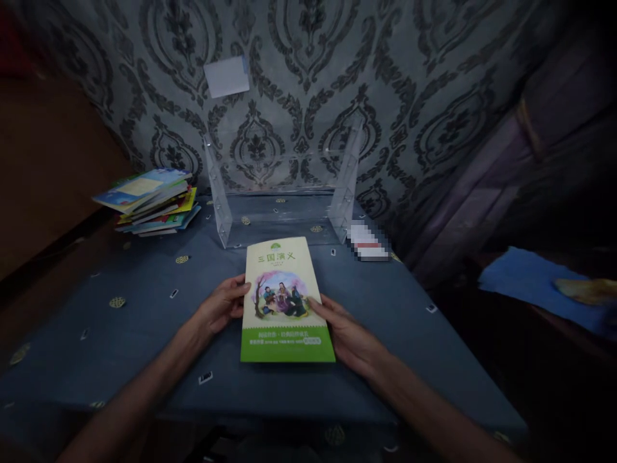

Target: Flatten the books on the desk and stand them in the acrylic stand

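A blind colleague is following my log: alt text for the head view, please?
A left hand and a right hand hold a cream-and-green book by its sides over a patterned blue tablecloth. Behind it stands a clear rack before patterned wallpaper, with a pile of books to its left and a pixelated white object to its right.

The book partly hid the left hand and right hand. Pixelation obscured the white object.

With my left hand and right hand I hold the 三国演义 paperback by its two sides, above the blue tablecloth. Behind it stands a clear plastic rack; at left lies a book stack.
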Demonstrator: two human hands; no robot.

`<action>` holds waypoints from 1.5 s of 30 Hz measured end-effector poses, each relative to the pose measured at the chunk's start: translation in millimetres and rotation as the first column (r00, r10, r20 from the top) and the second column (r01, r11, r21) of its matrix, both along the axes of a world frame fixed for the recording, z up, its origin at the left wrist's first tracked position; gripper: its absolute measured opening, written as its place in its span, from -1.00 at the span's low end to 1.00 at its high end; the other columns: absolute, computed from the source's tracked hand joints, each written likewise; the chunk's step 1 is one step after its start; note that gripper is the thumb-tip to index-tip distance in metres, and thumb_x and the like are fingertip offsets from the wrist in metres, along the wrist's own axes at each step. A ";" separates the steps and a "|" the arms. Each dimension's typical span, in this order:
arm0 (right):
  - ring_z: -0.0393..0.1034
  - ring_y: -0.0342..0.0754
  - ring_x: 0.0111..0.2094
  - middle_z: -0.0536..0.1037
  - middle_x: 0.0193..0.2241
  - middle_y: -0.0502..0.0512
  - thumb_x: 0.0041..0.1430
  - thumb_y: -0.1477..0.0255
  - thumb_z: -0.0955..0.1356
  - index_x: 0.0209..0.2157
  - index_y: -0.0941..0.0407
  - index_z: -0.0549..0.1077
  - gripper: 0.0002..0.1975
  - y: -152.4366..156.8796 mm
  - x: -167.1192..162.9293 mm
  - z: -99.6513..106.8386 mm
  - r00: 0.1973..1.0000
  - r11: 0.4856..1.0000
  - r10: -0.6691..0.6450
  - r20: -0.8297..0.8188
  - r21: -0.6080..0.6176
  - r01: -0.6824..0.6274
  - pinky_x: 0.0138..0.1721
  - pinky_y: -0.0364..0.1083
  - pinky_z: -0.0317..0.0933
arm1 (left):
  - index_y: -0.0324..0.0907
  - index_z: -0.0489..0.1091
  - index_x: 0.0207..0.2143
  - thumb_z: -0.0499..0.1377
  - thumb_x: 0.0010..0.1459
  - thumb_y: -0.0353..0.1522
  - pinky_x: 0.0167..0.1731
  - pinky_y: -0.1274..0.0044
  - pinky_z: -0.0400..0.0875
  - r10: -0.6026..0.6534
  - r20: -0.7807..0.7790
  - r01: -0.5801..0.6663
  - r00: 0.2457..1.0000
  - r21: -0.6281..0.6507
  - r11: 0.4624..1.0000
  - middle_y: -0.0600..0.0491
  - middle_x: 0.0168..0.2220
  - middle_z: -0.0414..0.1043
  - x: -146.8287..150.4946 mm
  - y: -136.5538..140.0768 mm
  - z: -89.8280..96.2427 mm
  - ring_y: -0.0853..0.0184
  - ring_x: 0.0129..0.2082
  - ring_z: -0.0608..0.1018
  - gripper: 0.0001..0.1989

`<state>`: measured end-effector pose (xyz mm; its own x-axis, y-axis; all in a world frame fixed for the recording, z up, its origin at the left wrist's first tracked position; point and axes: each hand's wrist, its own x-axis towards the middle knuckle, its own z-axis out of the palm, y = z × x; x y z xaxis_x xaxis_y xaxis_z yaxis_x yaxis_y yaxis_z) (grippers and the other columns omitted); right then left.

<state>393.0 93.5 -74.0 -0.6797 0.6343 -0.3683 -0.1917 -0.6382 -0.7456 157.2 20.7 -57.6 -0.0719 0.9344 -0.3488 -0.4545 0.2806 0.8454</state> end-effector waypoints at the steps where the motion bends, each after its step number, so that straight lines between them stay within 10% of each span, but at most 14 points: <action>1: 0.62 0.11 -0.18 0.69 -0.19 0.15 -0.05 0.24 0.58 -0.17 0.10 0.54 -0.58 5.3 -1.3 -0.8 0.999 0.999 -0.036 0.015 0.036 0.035 -0.17 0.03 0.51 | -0.27 0.47 -0.15 0.52 -0.14 -0.27 -0.81 0.77 0.00 -0.028 -0.027 0.027 0.999 -0.011 1.000 0.08 -0.49 0.47 1.5 0.8 -0.5 0.54 -0.65 0.40 -0.48; 10: 0.55 0.05 -0.35 0.65 -0.33 0.07 0.05 0.21 0.45 -0.11 0.09 0.47 -0.61 61.0 -8.8 -12.0 0.969 0.846 -0.174 0.174 0.530 0.057 -0.28 0.01 0.43 | -0.19 -0.08 0.33 0.37 0.04 -0.07 -0.72 0.64 0.29 -0.149 -0.466 0.145 0.872 -0.046 0.988 0.14 -0.52 0.50 10.3 13.8 -10.0 0.30 -0.60 0.56 -0.02; 14: 0.50 0.12 -0.21 0.61 -0.23 0.16 0.10 0.39 0.36 -0.03 0.09 0.48 -0.64 79.0 -2.9 -19.4 0.833 0.512 -0.408 0.374 0.849 -0.131 -0.08 0.14 0.39 | -0.22 0.12 0.28 0.19 0.24 -0.23 -0.60 0.55 0.31 -0.060 -0.902 0.174 0.428 0.017 0.985 0.16 -0.58 0.43 3.6 19.2 -2.5 0.31 -0.66 0.48 -0.38; 18: 0.36 0.27 0.11 0.53 0.04 0.34 0.21 0.45 0.27 0.01 0.15 0.51 -0.64 71.0 -7.4 -15.8 0.770 0.115 -0.531 0.354 0.930 -0.348 0.18 0.28 0.22 | -0.18 0.36 0.03 0.05 0.31 -0.32 -0.29 0.40 0.44 0.175 -0.984 0.201 -0.027 0.166 0.965 -0.05 -0.27 0.52 -3.4 27.5 2.1 0.12 -0.25 0.59 -0.71; 23: 0.25 0.15 0.29 0.45 0.20 0.30 0.24 0.61 0.20 0.25 0.12 0.36 -0.45 49.9 -47.1 -5.0 0.867 -0.082 -0.221 0.447 0.877 -0.474 0.29 0.18 0.16 | -0.15 0.31 -0.04 0.03 0.30 -0.38 -0.04 0.29 0.46 0.244 -0.969 0.247 0.046 0.248 0.937 -0.09 -0.13 0.51 -8.8 37.6 -14.5 0.12 -0.05 0.57 -0.80; 28: -0.04 0.15 0.43 0.22 0.35 0.44 0.13 0.68 0.26 0.39 0.32 0.06 -0.24 49.1 -87.1 -7.6 0.806 -0.118 -0.128 0.578 0.798 -0.591 0.42 0.19 -0.09 | -0.15 0.22 0.08 0.03 0.31 -0.37 0.07 0.23 0.43 0.284 -0.947 0.253 0.152 0.315 0.914 -0.14 0.02 0.48 -16.5 38.5 -40.5 0.12 0.07 0.53 -0.71; 39: 0.10 0.13 0.39 0.35 0.28 0.39 0.41 0.47 0.19 0.29 0.25 0.24 -0.54 61.7 -88.1 -18.0 0.810 -0.152 -0.251 0.530 0.805 -0.574 0.38 0.23 -0.02 | -0.18 0.25 0.25 -0.03 0.38 -0.22 0.28 0.10 0.25 0.328 -0.941 0.280 -0.078 0.295 0.914 -0.20 0.26 0.35 -28.2 43.3 -69.1 0.05 0.33 0.32 -0.54; 45: 0.12 0.09 0.38 0.37 0.28 0.37 0.40 0.45 0.21 0.27 0.24 0.26 -0.55 78.6 -60.9 -20.8 0.784 -0.085 -0.345 0.516 0.814 -0.574 0.42 0.20 -0.10 | -0.18 0.28 0.24 -0.06 0.40 -0.18 0.26 0.10 0.27 0.331 -0.934 0.281 -0.133 0.285 0.916 -0.19 0.27 0.35 -28.1 41.8 -68.0 0.05 0.31 0.35 -0.53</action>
